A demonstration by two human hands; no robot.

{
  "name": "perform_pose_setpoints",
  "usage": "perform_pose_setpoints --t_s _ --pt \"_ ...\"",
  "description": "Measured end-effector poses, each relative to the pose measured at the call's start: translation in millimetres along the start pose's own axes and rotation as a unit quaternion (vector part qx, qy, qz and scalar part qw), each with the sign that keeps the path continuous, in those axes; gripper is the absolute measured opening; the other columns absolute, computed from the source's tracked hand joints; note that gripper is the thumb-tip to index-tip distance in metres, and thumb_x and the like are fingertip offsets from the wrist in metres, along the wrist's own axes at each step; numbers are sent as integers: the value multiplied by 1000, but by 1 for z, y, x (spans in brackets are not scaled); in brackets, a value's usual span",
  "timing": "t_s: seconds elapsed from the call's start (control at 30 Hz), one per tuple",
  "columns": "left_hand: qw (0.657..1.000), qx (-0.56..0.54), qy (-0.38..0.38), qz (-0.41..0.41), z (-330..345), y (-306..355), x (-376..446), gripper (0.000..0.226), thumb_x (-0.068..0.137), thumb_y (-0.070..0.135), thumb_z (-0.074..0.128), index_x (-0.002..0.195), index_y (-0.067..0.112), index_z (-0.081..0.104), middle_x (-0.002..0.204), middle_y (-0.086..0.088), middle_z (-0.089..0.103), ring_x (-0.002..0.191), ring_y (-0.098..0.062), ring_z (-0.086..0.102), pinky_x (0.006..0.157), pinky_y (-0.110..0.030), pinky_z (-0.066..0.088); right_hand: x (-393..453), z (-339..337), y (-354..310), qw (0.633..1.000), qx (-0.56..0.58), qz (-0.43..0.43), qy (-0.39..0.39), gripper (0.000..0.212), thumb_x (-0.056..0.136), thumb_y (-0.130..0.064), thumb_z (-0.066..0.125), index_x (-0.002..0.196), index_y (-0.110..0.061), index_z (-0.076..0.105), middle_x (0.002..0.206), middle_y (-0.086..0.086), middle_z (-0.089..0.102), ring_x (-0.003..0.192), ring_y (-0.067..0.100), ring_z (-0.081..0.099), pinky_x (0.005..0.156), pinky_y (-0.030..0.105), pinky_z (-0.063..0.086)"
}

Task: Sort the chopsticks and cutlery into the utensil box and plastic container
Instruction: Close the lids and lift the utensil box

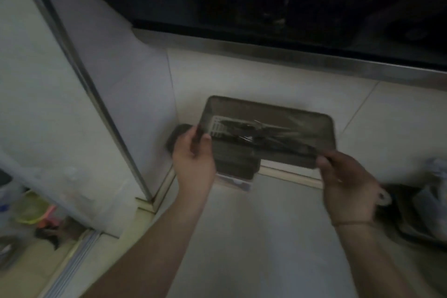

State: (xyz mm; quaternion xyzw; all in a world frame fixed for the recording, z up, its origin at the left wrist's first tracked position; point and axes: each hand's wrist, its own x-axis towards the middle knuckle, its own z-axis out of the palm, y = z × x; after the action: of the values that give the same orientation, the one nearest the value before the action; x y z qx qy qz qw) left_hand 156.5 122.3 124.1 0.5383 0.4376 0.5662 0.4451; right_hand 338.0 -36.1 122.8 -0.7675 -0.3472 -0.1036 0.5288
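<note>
I hold a dark, see-through utensil box (pixel 300 116) in the air in front of me, over the pale counter. My left hand (pixel 193 152) grips its left end with the thumb over the rim. My right hand (pixel 348 176) pinches its near right corner. Inside the utensil box lie dark chopsticks and some shiny cutlery (pixel 256 133) on a white slotted insert; the frame is dim and blurred, so single pieces are hard to tell. A second dark plastic container (pixel 234 162) sits below the box, near my left hand.
A pale counter (pixel 266 225) runs toward me, with a tiled wall behind. A dark window with a metal sill (pixel 290 53) is above. A white appliance side (pixel 60 104) stands left. A dark tray with plastic bags (pixel 425 213) lies right. Coloured items (pixel 36 213) sit low left.
</note>
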Motion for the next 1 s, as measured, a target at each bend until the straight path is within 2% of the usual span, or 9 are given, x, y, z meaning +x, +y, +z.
perform_pose_setpoints --t_s 0.07,0.17,0.3,0.4,0.47,0.53,0.67,0.87,1.0 --pt "999 17 38 -22 -11 -17 33 11 93 18 56 100 18 65 90 -8 68 83 -23 64 83 -37 50 0 39 -13 999 31 -2 -26 16 85 -17 69 97 -7 72 91 0 66 81 -4 54 72 -5 33" --pt "994 57 74 -60 -23 -47 72 38 86 36 50 112 12 66 99 -18 69 94 -37 65 88 -50 52 -8 88 -18 996 41 19 -76 18 84 -13 70 102 -18 72 93 -10 65 82 6 63 75 9 45" --pt "987 141 49 -62 -29 -69 81 38 96 22 50 127 2 60 126 -17 62 117 -31 57 106 -38 42 -23 113 -5 981 24 66 -183 33 84 -9 68 112 -26 64 107 -5 67 99 16 64 88 31 53" --pt "990 90 55 -97 -25 -98 82 66 84 52 44 124 3 60 119 -18 66 107 -37 63 98 -50 49 -28 106 1 975 11 39 -217 46 82 -9 70 120 -30 57 120 -5 62 108 16 59 94 38 51" --pt "985 47 79 -145 -22 -102 77 63 87 51 48 127 3 58 122 -16 65 109 -36 63 98 -50 49 -29 101 5 968 4 27 -250 61 82 -7 70 133 -31 46 128 -7 56 113 14 56 98 38 48" --pt "980 18 97 -176 -22 -81 66 46 96 30 54 132 1 55 128 -15 61 116 -31 59 105 -36 44 -30 99 10 961 21 66 -269 79 83 -8 69 145 -34 27 135 -7 52 118 15 54 101 39 46" --pt "982 59 66 -166 -25 -94 57 43 93 0 55 135 -4 49 131 -16 57 117 -27 55 83 -10 34 -35 104 12 959 -27 79 -269 91 84 -14 70 152 -27 11 140 -2 51 125 21 51 99 25 37" --pt "987 124 -10 -99 -28 -108 54 71 77 3 77 139 -1 43 133 -8 49 114 -30 60 101 -44 48 -45 110 12 967 18 130 -218 90 82 -11 72 150 -31 17 131 -11 56 119 13 54 102 25 38" --pt "982 164 -61 -70 -33 -110 53 93 73 8 83 149 7 30 144 -7 43 114 -28 58 96 -37 49 -48 111 15 973 10 134 -190 87 81 -11 74 150 -29 23 120 -16 60 107 0 54 100 23 39"
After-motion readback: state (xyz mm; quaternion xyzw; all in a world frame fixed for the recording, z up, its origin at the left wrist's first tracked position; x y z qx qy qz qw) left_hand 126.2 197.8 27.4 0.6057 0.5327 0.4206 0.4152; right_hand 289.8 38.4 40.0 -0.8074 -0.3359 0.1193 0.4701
